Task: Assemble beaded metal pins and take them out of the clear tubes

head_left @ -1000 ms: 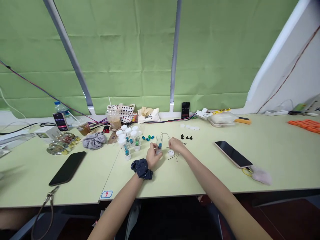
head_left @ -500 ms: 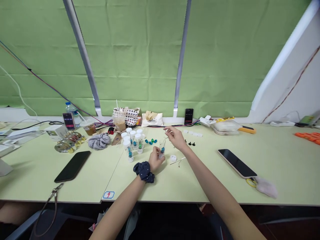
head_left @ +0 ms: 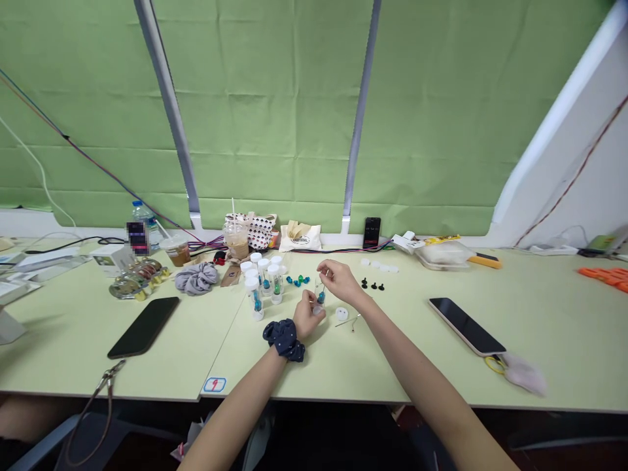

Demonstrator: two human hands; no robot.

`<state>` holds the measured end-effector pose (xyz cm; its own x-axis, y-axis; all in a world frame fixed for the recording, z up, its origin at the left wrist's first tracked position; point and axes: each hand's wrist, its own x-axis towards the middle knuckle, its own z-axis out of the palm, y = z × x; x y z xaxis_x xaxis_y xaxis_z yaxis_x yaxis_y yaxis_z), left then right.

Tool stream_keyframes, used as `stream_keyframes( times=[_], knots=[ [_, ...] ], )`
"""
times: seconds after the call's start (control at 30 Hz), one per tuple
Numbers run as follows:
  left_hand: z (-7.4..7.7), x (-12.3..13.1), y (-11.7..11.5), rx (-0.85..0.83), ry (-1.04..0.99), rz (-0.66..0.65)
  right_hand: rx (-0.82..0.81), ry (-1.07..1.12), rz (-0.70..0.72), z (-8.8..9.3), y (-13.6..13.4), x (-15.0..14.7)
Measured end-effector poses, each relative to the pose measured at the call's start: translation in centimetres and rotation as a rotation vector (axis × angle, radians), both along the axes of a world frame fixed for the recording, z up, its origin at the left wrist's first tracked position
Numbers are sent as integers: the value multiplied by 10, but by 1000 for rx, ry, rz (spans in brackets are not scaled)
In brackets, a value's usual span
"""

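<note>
My left hand (head_left: 308, 317) is closed around the lower part of a small clear tube (head_left: 318, 286), which stands upright on the table. Inside it a blue piece (head_left: 321, 297) shows. My right hand (head_left: 339, 281) pinches a thin metal wire (head_left: 323, 288) at the tube's open mouth; the wire's lower end reaches down toward the blue piece. Just right of the tube lies a round white cap (head_left: 342, 314) with small holes, and beside it a thin metal rod (head_left: 347, 321). Several white-capped tubes (head_left: 258, 297) stand to the left, with blue or green pieces inside.
Loose blue and green pieces (head_left: 297, 280) lie behind the tube. Black pegs (head_left: 373, 286) and white caps (head_left: 380, 265) are to the right. Phones lie at left (head_left: 143, 327) and right (head_left: 466, 325). Drink cups (head_left: 237, 243), a scrunchie (head_left: 197, 279) and a tissue pack (head_left: 300, 237) sit farther back.
My right hand has come down to the tube's mouth, lowering the wire into the tube. My left hand keeps its hold on the tube. The view has shifted slightly.
</note>
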<state>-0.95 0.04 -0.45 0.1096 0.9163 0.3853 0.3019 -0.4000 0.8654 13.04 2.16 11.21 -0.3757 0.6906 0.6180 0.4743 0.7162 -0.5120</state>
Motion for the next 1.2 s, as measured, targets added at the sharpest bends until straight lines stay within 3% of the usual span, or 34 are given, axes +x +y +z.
stream_keyframes(
  times=[0.3, 0.8, 1.07, 1.2],
  knots=[
    [1, 0, 0, 3, 10, -3, -83, 111, 12, -5, 1, 2],
    [7, 2, -3, -16, 0, -14, -45, 205, -16, -9, 1, 6],
    [9, 1, -5, -5, -21, -50, 15, 94, -12, -37, -24, 10],
    [10, 2, -6, -13, -26, -50, -118, 163, 94, -47, -24, 9]
  ],
)
